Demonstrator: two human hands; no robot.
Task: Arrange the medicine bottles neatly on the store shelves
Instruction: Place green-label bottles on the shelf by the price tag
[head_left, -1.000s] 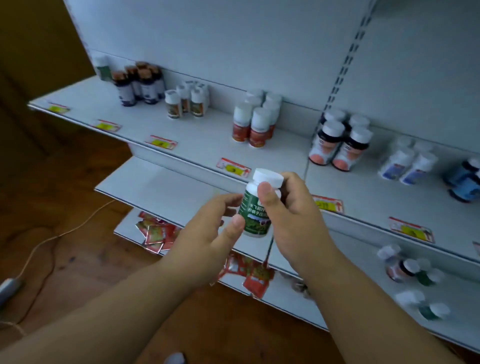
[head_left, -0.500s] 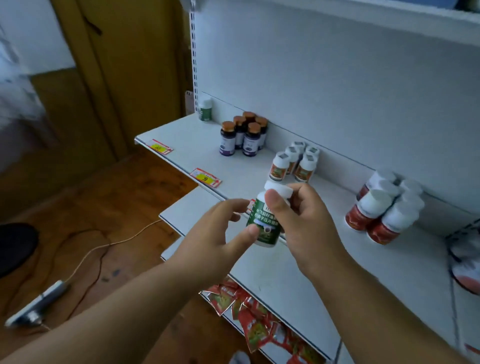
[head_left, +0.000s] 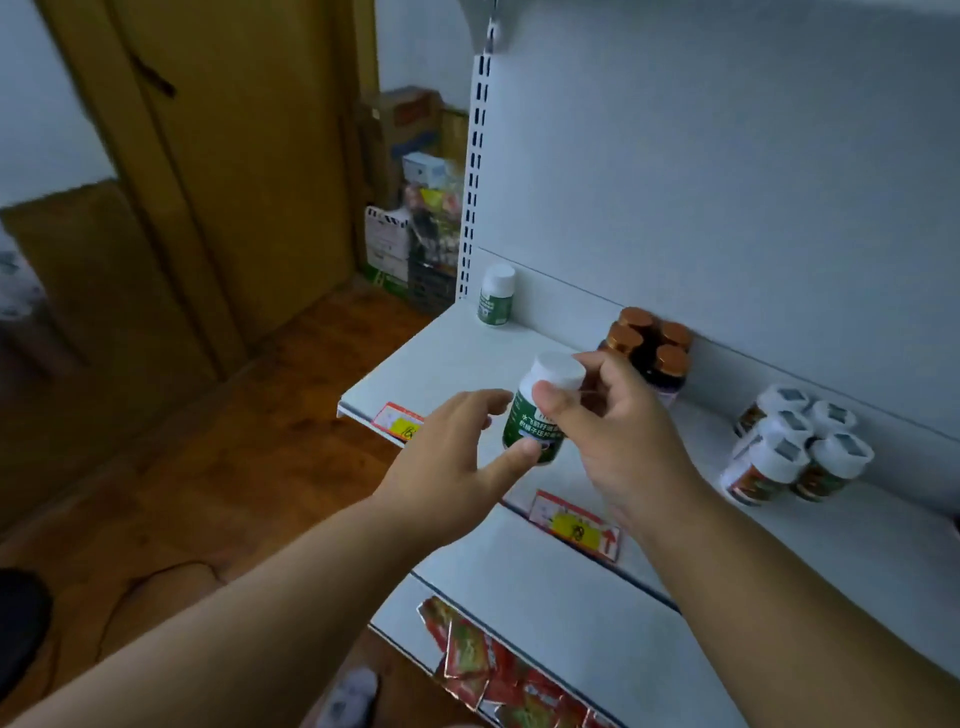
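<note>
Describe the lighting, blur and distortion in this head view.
Head view: dim, bluish light with no glare; the held green bottle and both hands, left and right, are fairly sharp, while the boxes beside the shelf are smeared; the wide-angle lens bends the shelf's lines toward the picture's edges.

Held above the front of the top shelf (head_left: 447, 358): a bottle (head_left: 537, 415), between the left hand (head_left: 447, 467) and right hand (head_left: 618, 436). At the shelf's back left corner, a lone bottle (head_left: 496, 295); behind the right hand, a cluster of four bottles (head_left: 652, 348); farther right, another bottle cluster (head_left: 795, 452). On the lowest shelf, packets (head_left: 488, 670).
</note>
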